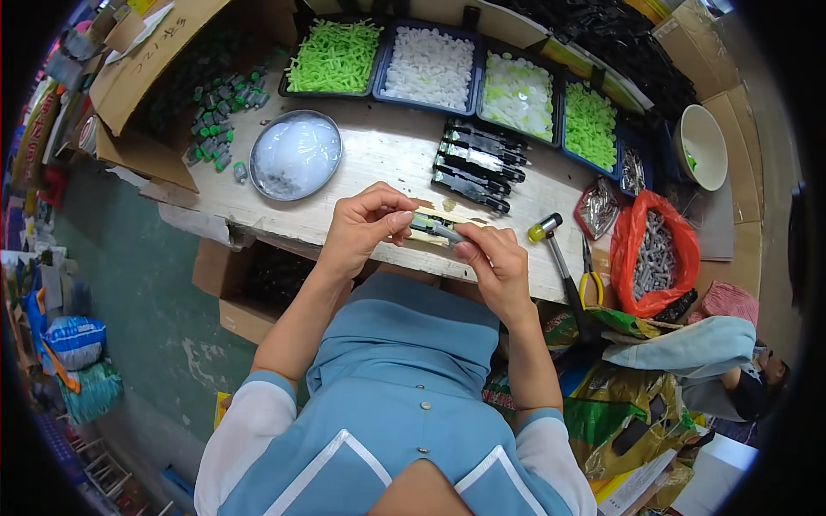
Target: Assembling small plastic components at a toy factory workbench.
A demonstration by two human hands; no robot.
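To your left, the green floor (151, 297) shows pale scuffs, and a blue-and-white plastic package (76, 341) sits beside a teal bundle (89, 392) (contents unclear). To your right, a pink cloth (731, 301) lies beside light-blue fabric (701, 344), near a gold-and-green plastic sack (602, 408).

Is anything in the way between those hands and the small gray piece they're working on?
Nothing visible is. The left hand and right hand both have fingers at the small gray piece. A cream strip shows just beyond it, not between it and the hands.
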